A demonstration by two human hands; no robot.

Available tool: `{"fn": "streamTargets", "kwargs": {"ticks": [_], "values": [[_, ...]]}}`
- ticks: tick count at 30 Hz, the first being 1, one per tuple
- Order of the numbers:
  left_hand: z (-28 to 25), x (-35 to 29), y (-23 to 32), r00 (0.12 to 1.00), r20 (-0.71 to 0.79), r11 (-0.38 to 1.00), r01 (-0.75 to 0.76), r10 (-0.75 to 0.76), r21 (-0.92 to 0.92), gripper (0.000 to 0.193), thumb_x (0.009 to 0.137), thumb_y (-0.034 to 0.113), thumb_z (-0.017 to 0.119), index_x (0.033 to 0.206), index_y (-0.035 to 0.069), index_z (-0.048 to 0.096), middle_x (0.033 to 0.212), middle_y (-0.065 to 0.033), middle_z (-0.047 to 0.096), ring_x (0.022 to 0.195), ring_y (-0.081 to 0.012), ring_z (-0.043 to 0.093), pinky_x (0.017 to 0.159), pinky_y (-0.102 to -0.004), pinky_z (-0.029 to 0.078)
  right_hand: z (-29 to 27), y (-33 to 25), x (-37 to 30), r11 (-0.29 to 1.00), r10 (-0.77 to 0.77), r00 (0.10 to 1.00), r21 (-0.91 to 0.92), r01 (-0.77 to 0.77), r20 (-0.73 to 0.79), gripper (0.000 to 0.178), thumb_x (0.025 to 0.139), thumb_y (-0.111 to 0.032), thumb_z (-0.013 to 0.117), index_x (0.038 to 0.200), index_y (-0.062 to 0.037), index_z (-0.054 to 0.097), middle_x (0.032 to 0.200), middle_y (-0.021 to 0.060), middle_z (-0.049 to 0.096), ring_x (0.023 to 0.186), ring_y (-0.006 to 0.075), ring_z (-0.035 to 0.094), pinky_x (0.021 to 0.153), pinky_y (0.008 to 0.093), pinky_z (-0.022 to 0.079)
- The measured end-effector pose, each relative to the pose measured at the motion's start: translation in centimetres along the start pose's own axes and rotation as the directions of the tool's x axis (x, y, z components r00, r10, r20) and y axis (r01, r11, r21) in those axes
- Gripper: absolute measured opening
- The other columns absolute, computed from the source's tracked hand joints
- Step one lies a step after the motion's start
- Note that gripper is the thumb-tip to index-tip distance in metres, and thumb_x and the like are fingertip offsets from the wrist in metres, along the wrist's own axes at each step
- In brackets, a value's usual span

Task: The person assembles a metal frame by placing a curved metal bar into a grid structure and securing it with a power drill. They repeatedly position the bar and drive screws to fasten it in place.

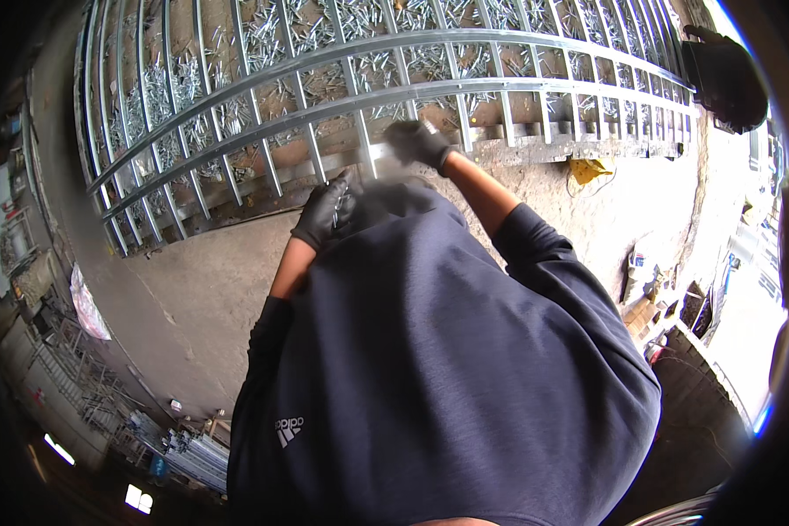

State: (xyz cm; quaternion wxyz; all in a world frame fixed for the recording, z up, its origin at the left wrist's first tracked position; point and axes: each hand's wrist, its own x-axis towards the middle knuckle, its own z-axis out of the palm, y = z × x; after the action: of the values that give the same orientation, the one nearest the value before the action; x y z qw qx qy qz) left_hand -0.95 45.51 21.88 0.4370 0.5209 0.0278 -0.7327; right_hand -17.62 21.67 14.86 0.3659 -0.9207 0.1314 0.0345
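A silvery metal railing panel [298, 120] with long rails and many crossbars lies across the workbench. Under and between its bars, small silver fasteners [276, 39], like screws or pins, are strewn thickly. My left hand [324, 210], in a black glove, is curled close to the panel's near bar ends, with thin silvery pieces showing in its fingers. My right hand [418, 145], gloved in black too, is at the near rail ends further right. Motion smears its fingers, so what it holds, if anything, is hidden.
Another person's black-gloved hand [726, 79] is at the panel's right end. A yellow piece [590, 169] hangs at the bench's near edge. Concrete floor [197, 302] runs below. Stacked metal profiles [193, 456] lie at lower left, and boxes [644, 316] stand at right.
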Motion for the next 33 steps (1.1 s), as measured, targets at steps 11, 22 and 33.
{"fn": "streamTargets", "kwargs": {"ticks": [11,22,33], "values": [[1.0,0.6,-1.6,0.99,-0.134,0.989,0.012,-0.032,-0.15,0.046,0.107,0.05,0.05,0.091,0.009,0.062,0.057,0.0041,0.043,0.043,-0.0069,0.033,0.042,-0.0237,0.025,-3.8,14.1,1.4,0.872,0.45,0.892,0.192,-0.45,0.048,0.031,0.095,-0.037,0.053,0.102,-0.0105,0.067,0.094,0.0185,0.071,0.09,0.0387,0.069,0.08,0.049,0.052],[1.9,1.4,-0.5,0.983,-0.179,0.975,-0.002,-0.038,-0.222,0.044,0.107,0.049,0.05,0.089,0.011,0.061,0.056,0.004,0.042,0.044,-0.0075,0.033,0.044,-0.0243,0.026,-8.3,10.7,7.4,0.934,0.252,0.958,-0.292,-0.204,0.136,0.023,0.092,-0.015,0.048,0.09,-0.0048,0.068,0.092,0.0209,0.072,0.087,0.0366,0.072,0.078,0.0443,0.056],[0.6,2.7,0.5,0.982,-0.177,0.989,0.033,-0.058,-0.145,0.043,0.105,0.05,0.053,0.091,0.011,0.064,0.057,0.0072,0.039,0.043,-0.0049,0.032,0.041,-0.0232,0.024,-11.2,8.5,9.4,0.722,0.676,0.592,-0.234,-0.651,0.439,0.035,0.093,-0.024,0.043,0.103,-0.0071,0.072,0.106,0.0215,0.072,0.098,0.038,0.071,0.087,0.0452,0.054]]}}
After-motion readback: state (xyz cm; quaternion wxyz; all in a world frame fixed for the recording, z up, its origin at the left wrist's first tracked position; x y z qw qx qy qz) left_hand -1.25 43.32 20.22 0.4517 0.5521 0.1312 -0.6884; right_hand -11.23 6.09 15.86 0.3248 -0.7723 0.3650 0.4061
